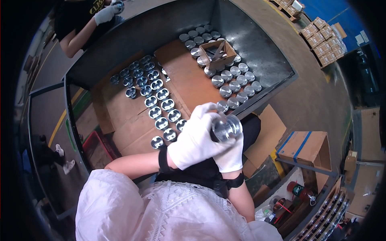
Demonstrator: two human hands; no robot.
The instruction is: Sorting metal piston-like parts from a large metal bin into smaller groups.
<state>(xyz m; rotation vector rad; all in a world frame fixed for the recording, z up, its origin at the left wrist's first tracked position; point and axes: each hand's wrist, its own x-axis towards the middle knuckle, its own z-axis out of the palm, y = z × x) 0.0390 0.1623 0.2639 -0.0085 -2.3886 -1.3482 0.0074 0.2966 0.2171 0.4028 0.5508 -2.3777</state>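
Note:
A shiny metal piston (227, 127) is between my white-gloved hands, slightly smeared by motion. My left hand (194, 140) curls around its left side, fingers bent over it. Below and behind it, my right hand (230, 157) supports it; most of those fingers are hidden by the piston and my left hand. Beyond my hands stands a large grey metal bin lined with cardboard. Several pistons (162, 94) sit in rows on its left half, their hollow ends up. On the right half, more pistons (235, 86) stand with smooth crowns up.
An open small cardboard box (218, 53) with flat tools rests among the right-hand pistons. The bin's metal wall (265, 52) rises around them. At right are a blue-strapped carton (304, 145) and a red bottle (299, 190). Another person's gloved hand (105, 15) is at upper left.

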